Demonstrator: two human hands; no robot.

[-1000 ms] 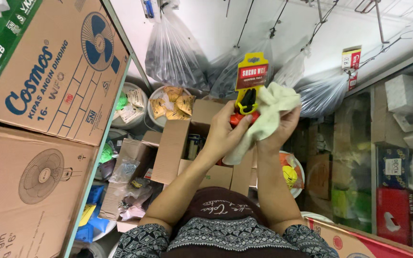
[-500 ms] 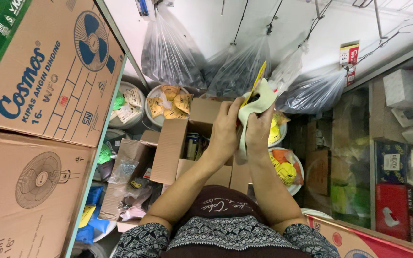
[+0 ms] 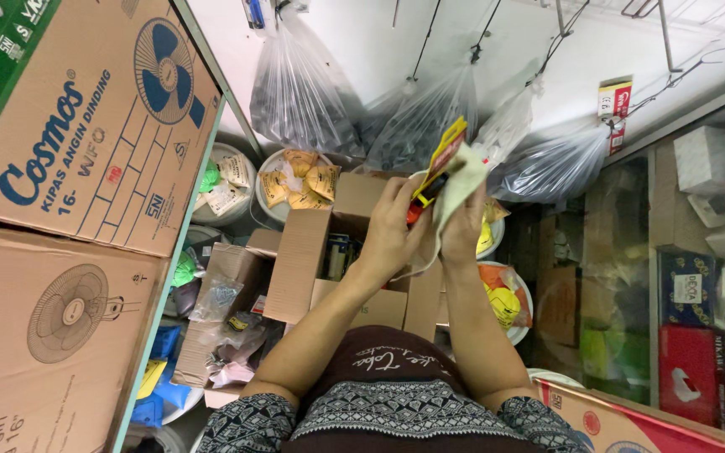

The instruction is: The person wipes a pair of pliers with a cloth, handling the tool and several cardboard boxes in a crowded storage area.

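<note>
The left hand (image 3: 392, 239) grips a red-and-yellow carded packet (image 3: 436, 172); the right hand (image 3: 463, 226) presses a pale cloth (image 3: 461, 186) against it, seemingly wiping. Better to keep the left fingers clear of the cloth's path and wipe in short, firm strokes.

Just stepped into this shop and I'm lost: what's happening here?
A person holds a small packaged item on a yellow card in the left hand, while the right hand presses a pale cloth against it. Below them sits an open cardboard box, with clear plastic bags hanging behind.
</note>
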